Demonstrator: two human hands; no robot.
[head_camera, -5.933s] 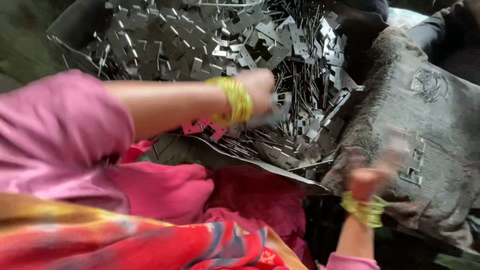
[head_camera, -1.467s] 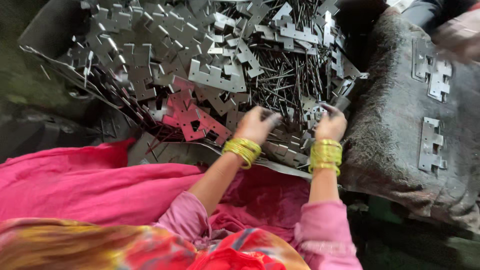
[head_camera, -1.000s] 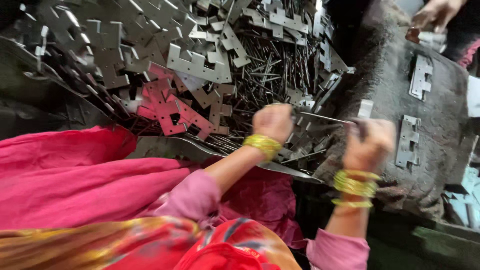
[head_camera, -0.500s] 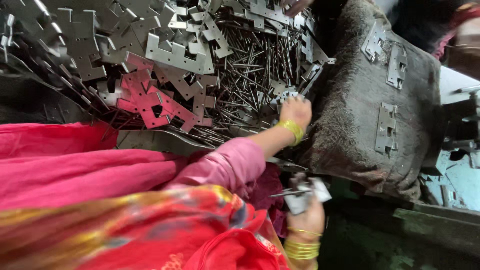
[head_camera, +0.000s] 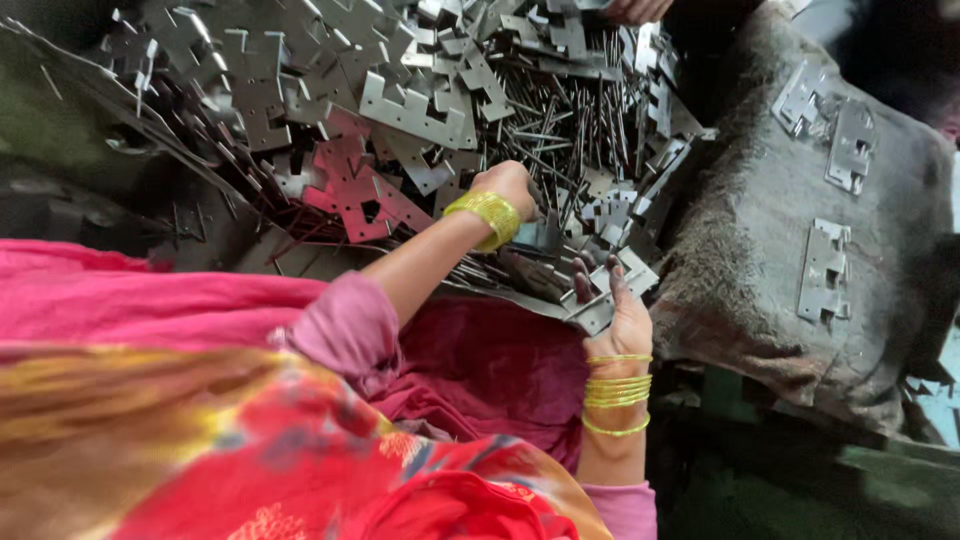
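Across the upper half of the frame lies a heap of flat notched metal plates (head_camera: 400, 105), and mixed into it, toward upper centre, a drift of thin steel pins (head_camera: 545, 130). I see my left hand (head_camera: 510, 187) at centre, knuckles up and curled down into the pins, fingers buried, so I cannot tell whether it grips anything. My right hand (head_camera: 622, 315), lower right of centre, grasps one small plate (head_camera: 612, 290) by its near edge, thumb on top, holding it flat just off the heap's edge, probably so its notches face up for checking. At the right a worn grey sack (head_camera: 760, 260) serves as a pad, with finished hinge plates (head_camera: 825, 270) laid apart on it. Someone else's hand (head_camera: 635, 8) shows at the top edge. Pink cloth (head_camera: 150, 300) covers my lap below.
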